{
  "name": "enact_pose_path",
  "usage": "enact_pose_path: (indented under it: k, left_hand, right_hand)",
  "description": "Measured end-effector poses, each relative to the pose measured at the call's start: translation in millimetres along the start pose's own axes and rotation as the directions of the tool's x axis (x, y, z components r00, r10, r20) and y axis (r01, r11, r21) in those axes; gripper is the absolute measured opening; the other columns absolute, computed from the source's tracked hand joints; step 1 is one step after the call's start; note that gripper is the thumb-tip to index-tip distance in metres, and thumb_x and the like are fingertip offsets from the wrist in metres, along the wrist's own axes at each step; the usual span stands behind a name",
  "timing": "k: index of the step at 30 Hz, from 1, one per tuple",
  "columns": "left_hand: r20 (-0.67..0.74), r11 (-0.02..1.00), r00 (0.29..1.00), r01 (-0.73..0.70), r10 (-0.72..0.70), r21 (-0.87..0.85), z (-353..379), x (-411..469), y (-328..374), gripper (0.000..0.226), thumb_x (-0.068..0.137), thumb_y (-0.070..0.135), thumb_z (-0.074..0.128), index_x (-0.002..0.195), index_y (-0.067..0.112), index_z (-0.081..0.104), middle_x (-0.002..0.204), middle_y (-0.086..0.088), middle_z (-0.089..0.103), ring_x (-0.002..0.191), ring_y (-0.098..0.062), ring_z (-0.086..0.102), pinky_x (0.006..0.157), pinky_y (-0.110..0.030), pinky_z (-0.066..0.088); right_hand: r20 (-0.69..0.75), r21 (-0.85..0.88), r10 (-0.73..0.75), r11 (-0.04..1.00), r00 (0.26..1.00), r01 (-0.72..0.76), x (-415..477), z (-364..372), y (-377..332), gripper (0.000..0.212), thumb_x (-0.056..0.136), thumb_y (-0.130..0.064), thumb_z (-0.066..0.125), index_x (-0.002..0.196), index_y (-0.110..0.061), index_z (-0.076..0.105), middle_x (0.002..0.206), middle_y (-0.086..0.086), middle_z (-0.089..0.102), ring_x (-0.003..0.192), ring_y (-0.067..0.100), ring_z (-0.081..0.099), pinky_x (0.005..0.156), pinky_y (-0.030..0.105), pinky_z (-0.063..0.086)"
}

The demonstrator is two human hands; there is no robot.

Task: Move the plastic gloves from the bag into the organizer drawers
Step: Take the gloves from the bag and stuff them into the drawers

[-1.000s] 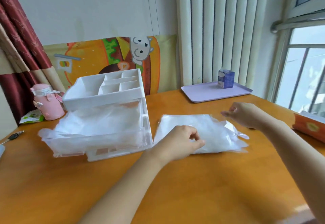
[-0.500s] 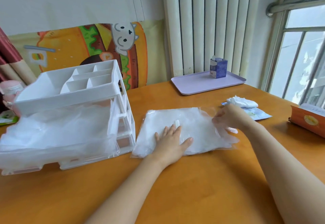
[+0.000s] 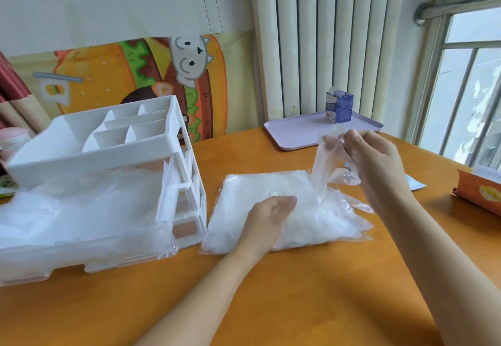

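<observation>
A clear bag [image 3: 244,210] full of thin plastic gloves lies flat on the wooden table in the middle. My left hand [image 3: 267,221] rests on the bag and holds it down, fingers bent. My right hand [image 3: 371,155] is raised above the bag's right end and pinches a clear plastic glove [image 3: 324,172] that trails down into the bag's opening. To the left stands the white organizer [image 3: 108,150] with divided top compartments. Its pulled-out clear drawer [image 3: 81,223] holds a heap of gloves.
A lilac tray [image 3: 298,131] with a small blue carton [image 3: 339,107] sits at the back by the radiator. An orange box [image 3: 479,193] lies at the right edge, with a white packet [image 3: 414,184] beside it. Bare tabletop stretches along the front.
My right hand has risen from the bag's right end, drawing a glove up out of it. My left hand stays pressed on the bag, its fingers now bent.
</observation>
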State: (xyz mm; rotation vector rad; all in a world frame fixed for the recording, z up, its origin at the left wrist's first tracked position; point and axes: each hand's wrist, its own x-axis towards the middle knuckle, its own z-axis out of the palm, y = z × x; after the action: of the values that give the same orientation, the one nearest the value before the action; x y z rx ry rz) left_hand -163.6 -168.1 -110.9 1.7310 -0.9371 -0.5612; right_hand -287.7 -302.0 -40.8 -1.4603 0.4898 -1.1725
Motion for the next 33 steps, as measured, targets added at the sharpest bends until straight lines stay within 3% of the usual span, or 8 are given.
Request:
enact_pose_path:
  k: [3, 7, 10, 17, 23, 26, 29, 33]
  left_hand:
    - [0.15, 0.797, 0.974, 0.225, -0.17, -0.561, 2, -2, 19, 0.068, 0.07, 0.064, 0.052, 0.108, 0.01, 0.066, 0.112, -0.003, 0.069, 0.108, -0.016, 0.063, 0.097, -0.028, 0.047]
    - [0.3, 0.574, 0.942, 0.332, -0.153, -0.749, -1, -7, 31, 0.079, 0.072, 0.072, 0.04, 0.118, 0.012, 0.063, 0.121, -0.007, 0.065, 0.116, -0.024, 0.058, 0.109, -0.042, 0.036]
    - [0.172, 0.564, 0.978, 0.208, -0.119, -0.799, -8, -9, 39, 0.05, 0.084, 0.05, 0.054, 0.117, 0.014, 0.065, 0.112, -0.005, 0.069, 0.11, -0.022, 0.06, 0.099, -0.035, 0.043]
    - [-0.105, 0.702, 0.994, -0.048, -0.039, -0.711, -25, -34, 64, 0.006, 0.088, 0.013, 0.065, 0.089, 0.013, 0.071, 0.089, -0.002, 0.075, 0.088, -0.013, 0.07, 0.084, -0.026, 0.051]
    - [-0.129, 0.882, 0.976, -0.212, 0.173, -0.42, -45, -76, 81, 0.009, 0.09, 0.01, 0.064, 0.087, 0.011, 0.072, 0.084, -0.004, 0.067, 0.086, -0.016, 0.059, 0.081, -0.023, 0.049]
    - [-0.049, 0.939, 0.961, -0.277, 0.273, -0.205, -69, -96, 96, 0.018, 0.094, 0.013, 0.059, 0.087, 0.015, 0.075, 0.088, -0.006, 0.071, 0.084, -0.013, 0.056, 0.082, -0.023, 0.046]
    - [0.121, 0.953, 0.946, -0.304, 0.3, 0.013, -93, -119, 115, 0.02, 0.097, 0.012, 0.055, 0.097, 0.008, 0.074, 0.066, 0.016, 0.068, 0.055, 0.005, 0.051, 0.06, -0.005, 0.039]
    - [0.297, 0.923, 0.911, -0.346, 0.288, 0.167, -118, -139, 135, 0.018, 0.096, 0.012, 0.057, 0.102, 0.01, 0.074, 0.071, 0.017, 0.07, 0.068, 0.001, 0.059, 0.067, -0.014, 0.047]
  right_hand:
    - [0.22, 0.294, 0.061, 0.948, 0.974, -0.126, -6, 1, -6, 0.028, 0.1, -0.014, 0.041, 0.105, 0.007, 0.059, 0.097, 0.012, 0.073, 0.102, 0.026, 0.067, 0.092, 0.037, 0.05]
    - [0.456, 0.349, 0.096, 0.895, 0.885, -0.277, -11, -5, -9, 0.048, 0.085, -0.025, 0.051, 0.116, 0.012, 0.051, 0.109, 0.012, 0.071, 0.102, 0.026, 0.067, 0.09, 0.034, 0.048]
    - [0.543, 0.4, 0.077, 0.852, 0.836, -0.338, -15, -5, -9, 0.027, 0.071, -0.022, 0.06, 0.085, 0.0, 0.067, 0.097, 0.012, 0.073, 0.086, 0.026, 0.071, 0.074, 0.026, 0.055]
    - [0.586, 0.394, 0.085, 0.839, 0.806, -0.375, -21, -9, -8, 0.044, 0.035, -0.039, 0.091, 0.066, -0.012, 0.075, 0.07, 0.005, 0.071, 0.067, 0.016, 0.07, 0.061, 0.021, 0.055]
    - [0.549, 0.326, 0.194, 0.846, 0.813, -0.422, -15, -12, 2, 0.052, 0.068, -0.063, 0.064, 0.061, -0.011, 0.072, 0.106, 0.014, 0.071, 0.101, 0.023, 0.068, 0.086, 0.033, 0.055]
    - [0.643, 0.395, 0.07, 0.823, 0.763, -0.408, -17, -13, -6, 0.061, 0.07, -0.064, 0.068, 0.102, -0.013, 0.076, 0.131, 0.016, 0.058, 0.126, 0.03, 0.052, 0.1, 0.039, 0.047]
    - [0.73, 0.307, -0.004, 0.895, 0.683, -0.323, -21, -8, -24, 0.083, 0.072, -0.063, 0.07, 0.136, -0.014, 0.053, 0.143, 0.01, 0.048, 0.134, 0.027, 0.044, 0.102, 0.035, 0.045]
    - [0.875, 0.043, -0.014, 0.998, 0.483, -0.05, -39, 27, -72, 0.096, 0.067, -0.062, 0.074, 0.144, -0.018, 0.036, 0.143, 0.004, 0.049, 0.134, 0.021, 0.044, 0.111, 0.037, 0.035]
